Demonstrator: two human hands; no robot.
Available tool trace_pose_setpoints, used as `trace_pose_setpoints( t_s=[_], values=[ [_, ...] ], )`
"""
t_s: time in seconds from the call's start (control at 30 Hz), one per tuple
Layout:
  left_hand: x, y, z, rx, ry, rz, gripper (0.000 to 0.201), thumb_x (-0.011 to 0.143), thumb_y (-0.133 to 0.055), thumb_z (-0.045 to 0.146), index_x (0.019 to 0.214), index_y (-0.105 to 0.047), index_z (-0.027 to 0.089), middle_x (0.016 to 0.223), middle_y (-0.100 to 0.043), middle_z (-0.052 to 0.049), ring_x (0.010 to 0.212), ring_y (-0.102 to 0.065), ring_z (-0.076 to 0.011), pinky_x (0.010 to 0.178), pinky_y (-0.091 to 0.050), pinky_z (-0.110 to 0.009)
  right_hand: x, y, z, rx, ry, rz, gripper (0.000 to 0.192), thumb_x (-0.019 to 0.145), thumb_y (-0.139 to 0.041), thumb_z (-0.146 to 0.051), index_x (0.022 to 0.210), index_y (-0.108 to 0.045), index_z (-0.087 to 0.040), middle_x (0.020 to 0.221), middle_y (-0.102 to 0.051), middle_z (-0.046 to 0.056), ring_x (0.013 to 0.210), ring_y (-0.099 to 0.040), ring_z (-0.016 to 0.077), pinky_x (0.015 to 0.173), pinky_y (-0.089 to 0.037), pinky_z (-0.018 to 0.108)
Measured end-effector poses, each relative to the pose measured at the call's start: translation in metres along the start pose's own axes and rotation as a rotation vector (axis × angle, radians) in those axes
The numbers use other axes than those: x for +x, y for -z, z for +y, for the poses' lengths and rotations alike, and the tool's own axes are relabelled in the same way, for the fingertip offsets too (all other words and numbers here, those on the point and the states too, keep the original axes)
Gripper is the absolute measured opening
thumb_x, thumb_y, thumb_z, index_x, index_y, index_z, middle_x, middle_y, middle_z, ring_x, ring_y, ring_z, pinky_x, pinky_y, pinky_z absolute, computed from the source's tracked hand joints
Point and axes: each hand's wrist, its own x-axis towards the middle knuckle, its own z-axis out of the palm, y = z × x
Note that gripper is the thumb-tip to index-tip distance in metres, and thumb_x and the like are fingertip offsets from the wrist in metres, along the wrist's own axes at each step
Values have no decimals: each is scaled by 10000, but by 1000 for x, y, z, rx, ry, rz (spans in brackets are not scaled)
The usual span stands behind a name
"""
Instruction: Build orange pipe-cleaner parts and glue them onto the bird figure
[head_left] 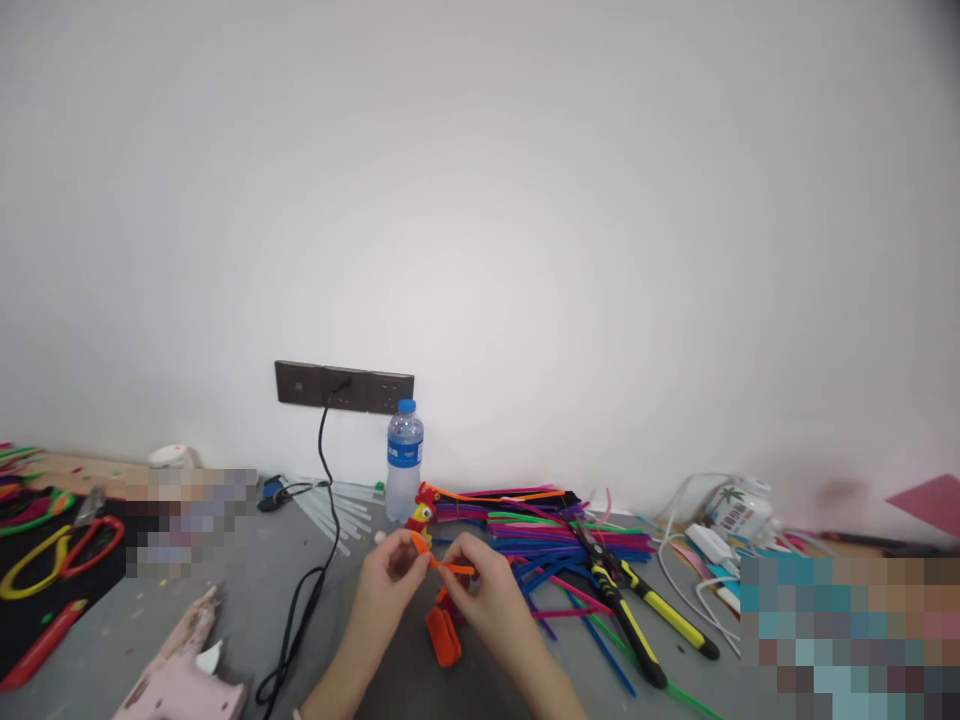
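On the grey table (315, 640), both hands pinch a fuzzy orange pipe cleaner (450, 568).

This is a craft workbench set against a plain white wall. The grey tabletop (352, 600) carries a heap of fuzzy pipe cleaners in many colours (555, 535), a pale pink hot-glue gun (184, 665), clear glue sticks (334, 510), yellow-and-black-handled pliers (626, 605) and red- and yellow-handled scissors (64, 550). A dark wall socket strip (343, 386) feeds a black cable (315, 560).
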Motion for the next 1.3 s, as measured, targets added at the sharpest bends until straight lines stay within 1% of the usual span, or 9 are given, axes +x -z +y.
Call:
trace_pose_setpoints(
  t_s=[0.2,0.33,0.47,0.6,0.7,0.87,1.0,1.13,1.3],
  values=[
    [-1,-2,3,-84,40,-13,200,623,-784,317,673,-663,166,611,-619,15,613,-566,-160,583,-437,-218,0,-1,-1,-16,30,0,145,783,-535,-135,670,-482,-209,650,-479,-29,593,-444,133,550,-311,225],
    [0,-1,1,-155,101,-33,246,609,-801,351,696,-666,164,603,-622,16,590,-570,-154,556,-457,-217,0,-1,0,-34,18,12,132,775,-561,-122,680,-520,-203,654,-518,-26,591,-471,133,553,-335,221],
    [-1,-1,0,-159,114,-88,239,592,-813,329,688,-682,154,635,-675,-21,634,-618,-182,621,-497,-249,1,-1,4,-8,12,-7,111,758,-582,-105,693,-585,-195,660,-581,-17,613,-531,140,581,-384,224],
    [-1,-1,4,-109,94,-121,197,598,-804,304,680,-718,148,670,-715,-46,669,-642,-205,648,-500,-261,2,1,8,125,-29,-60,64,773,-599,-152,742,-644,-185,718,-660,12,658,-599,159,617,-441,242],
    [-1,-1,9,-118,102,-134,212,595,-810,326,693,-742,150,694,-731,-47,687,-646,-212,659,-496,-263,3,3,8,259,-93,-80,41,784,-624,-214,783,-649,-181,735,-672,19,652,-620,163,616,-470,254],
    [-6,3,18,-259,261,-271,260,652,-800,364,783,-749,145,649,-702,-28,592,-595,-150,591,-449,-230,2,10,3,501,-164,-103,177,763,-696,-332,739,-620,-174,693,-656,13,636,-633,168,603,-480,265],
    [-10,5,22,-382,370,-361,242,628,-832,331,734,-718,146,672,-719,-53,582,-601,-137,604,-449,-231,2,17,-2,660,-201,-191,278,743,-728,-423,742,-616,-168,669,-665,14,626,-643,164,643,-498,290],
    [-9,4,22,-359,315,-364,238,644,-823,344,684,-704,142,647,-721,-64,587,-606,-149,590,-443,-231,2,20,-5,701,-212,-192,301,731,-740,-440,733,-618,-165,631,-659,6,601,-635,153,628,-490,277],
    [-6,6,22,-216,235,-326,268,640,-814,389,654,-707,143,588,-705,-46,529,-578,-144,554,-431,-230,2,21,-5,691,-198,-204,299,729,-739,-454,746,-648,-169,656,-678,22,637,-643,167,664,-497,298]
  ],
)
